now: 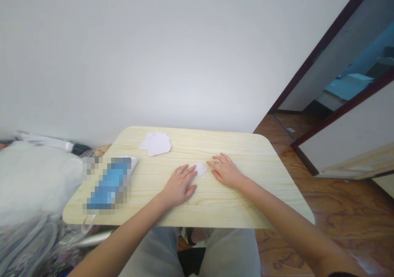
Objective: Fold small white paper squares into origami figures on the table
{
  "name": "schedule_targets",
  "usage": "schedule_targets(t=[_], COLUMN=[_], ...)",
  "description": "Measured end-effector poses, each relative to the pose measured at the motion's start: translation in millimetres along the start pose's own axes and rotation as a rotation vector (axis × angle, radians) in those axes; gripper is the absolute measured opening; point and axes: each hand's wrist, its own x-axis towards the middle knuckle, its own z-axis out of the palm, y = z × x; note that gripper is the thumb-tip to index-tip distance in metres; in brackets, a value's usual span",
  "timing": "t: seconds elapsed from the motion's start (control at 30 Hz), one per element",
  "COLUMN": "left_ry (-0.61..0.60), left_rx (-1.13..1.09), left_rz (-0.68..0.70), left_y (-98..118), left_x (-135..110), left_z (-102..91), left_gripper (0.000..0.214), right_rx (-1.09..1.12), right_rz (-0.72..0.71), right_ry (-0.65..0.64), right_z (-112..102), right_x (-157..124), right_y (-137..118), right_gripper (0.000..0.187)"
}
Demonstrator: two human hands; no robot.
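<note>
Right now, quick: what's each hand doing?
Left hand: open, palm down, holding nothing.
Right hand: open, palm down, holding nothing, beside the white paper scrap.

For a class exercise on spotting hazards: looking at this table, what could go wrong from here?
The small paper scrap lies between the left hand and right hand, so either could easily brush it aside. The blue packet lies near the edge of the table and might get knocked off. The loose paper pile could perhaps slide or scatter.
</note>
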Motion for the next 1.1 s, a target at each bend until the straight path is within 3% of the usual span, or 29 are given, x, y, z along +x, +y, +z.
schedule_targets(t=[0.1,0.3,0.47,0.83,1.1], left_ry=[0.008,-0.072,-0.117,-0.046,-0.075], left_rx=[0.001,0.105,0.137,-0.147,-0.031], left_rz=[-0.026,-0.033,-0.002,0.088,0.088], left_y=[4,-1,-18,-32,-30], left_x=[5,26,33,28,16], left_z=[-0.9,-5.3,-13.1,-9.4,-1.5], left_gripper=[0.050,0.037,0.028,0.025,0.040], right_rx=[0.022,0.034,0.060,0.037,-0.008], right_rz=[0.025,0.049,0.070,0.063,0.155], right_ry=[0.042,-0.019,-0.013,-0.046,-0.048], right_z=[1,19,25,19,17], right_x=[-1,12,22,33,29], right_y=[-14,-35,-24,-12,-32], right_gripper=[0.029,0.015,0.015,0.014,0.037])
